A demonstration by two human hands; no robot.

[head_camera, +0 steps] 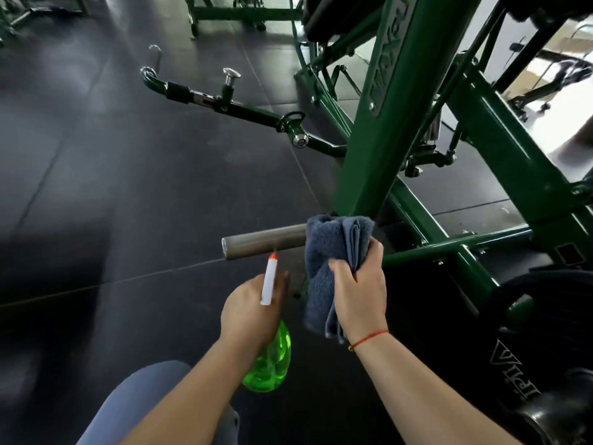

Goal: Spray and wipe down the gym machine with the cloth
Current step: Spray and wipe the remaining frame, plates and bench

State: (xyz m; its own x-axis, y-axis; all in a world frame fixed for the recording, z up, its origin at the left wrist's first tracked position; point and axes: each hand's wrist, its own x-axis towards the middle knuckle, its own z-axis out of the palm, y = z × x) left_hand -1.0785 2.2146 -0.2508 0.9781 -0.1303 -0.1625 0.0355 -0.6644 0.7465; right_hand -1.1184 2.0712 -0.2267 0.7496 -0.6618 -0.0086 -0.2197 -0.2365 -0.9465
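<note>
Raised lettering is carried on a nameplate [390, 59] bolted along the green upright of the gym machine [369, 162], upper centre-right of the frame, but it is seen too obliquely to be read. White outlined letters beginning "VI" are printed on a black weight plate [545, 322], lower right. A small red label [566, 254] at right is illegible.
</note>
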